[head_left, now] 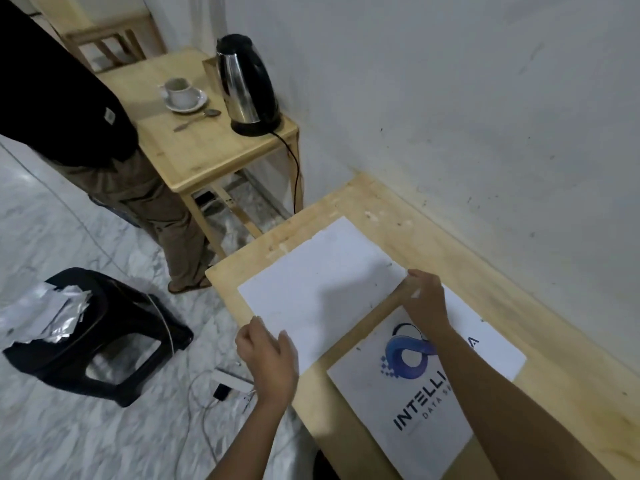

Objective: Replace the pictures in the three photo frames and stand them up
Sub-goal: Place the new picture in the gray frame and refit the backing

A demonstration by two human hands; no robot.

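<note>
Fingers (249, 336) of left hand (266, 355) curled on near corner of blank white sheet (322, 289), right hand (427, 299) pinching its right corner, sheet flat on wooden table (381, 209), printed logo sheet (408, 403) just beside, under right forearm

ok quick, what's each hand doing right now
Left hand: grips the near edge of the blank white sheet.
Right hand: pinches the same sheet's right corner.
</note>
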